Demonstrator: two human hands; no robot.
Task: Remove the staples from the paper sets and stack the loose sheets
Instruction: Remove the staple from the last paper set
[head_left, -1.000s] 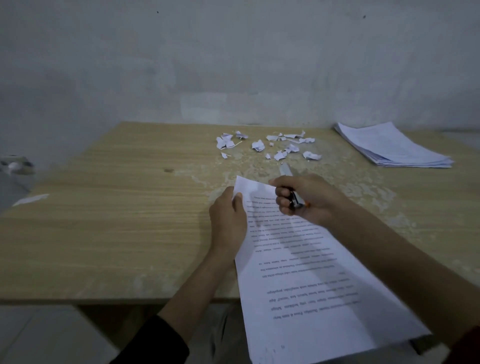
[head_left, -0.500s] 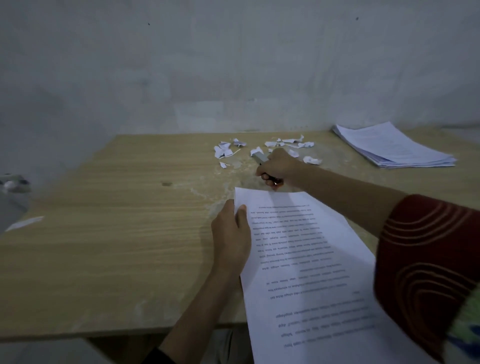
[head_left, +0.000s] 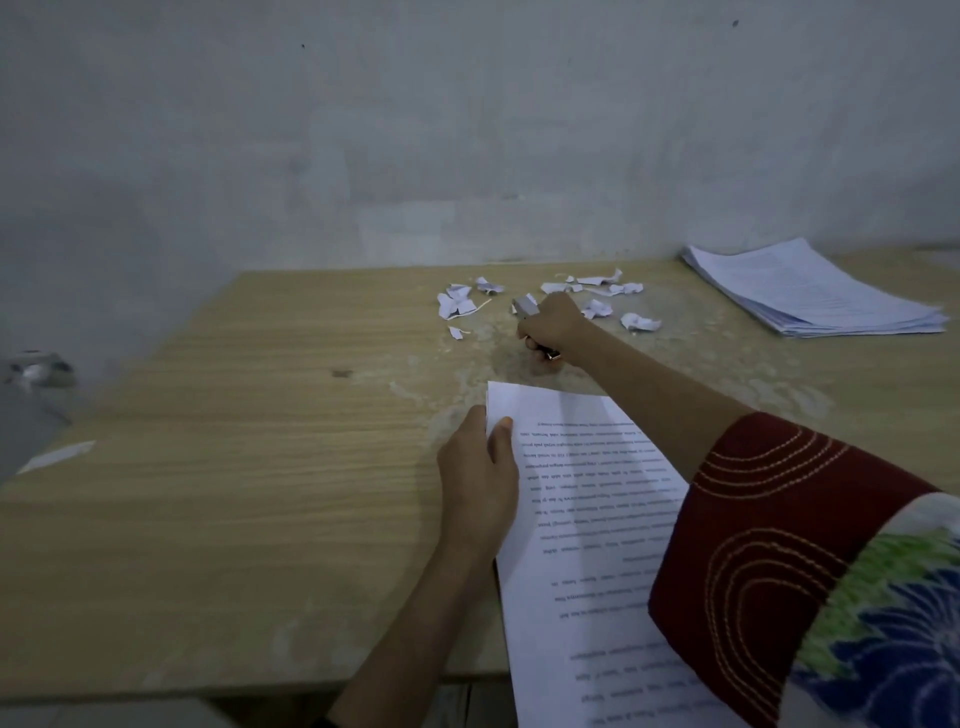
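A printed paper set (head_left: 582, 519) lies at the near edge of the wooden table (head_left: 234, 467), partly hanging over it. My left hand (head_left: 480, 483) holds its far left corner, thumb on top of the sheet. My right hand (head_left: 550, 325) is stretched out to the far middle of the table, gripping a small metal staple remover (head_left: 525, 305) whose silver end pokes out beside the torn paper scraps (head_left: 597, 306). A stack of loose sheets (head_left: 810, 291) lies at the far right.
More torn white scraps (head_left: 457, 304) lie left of my right hand. A wall stands right behind the table. A blurred grey object (head_left: 34, 369) and a white strip (head_left: 57, 454) sit off the table's left side.
My right hand has moved with the tool from the paper set's top corner away to the scraps at the far middle. My left hand has kept hold of the corner.
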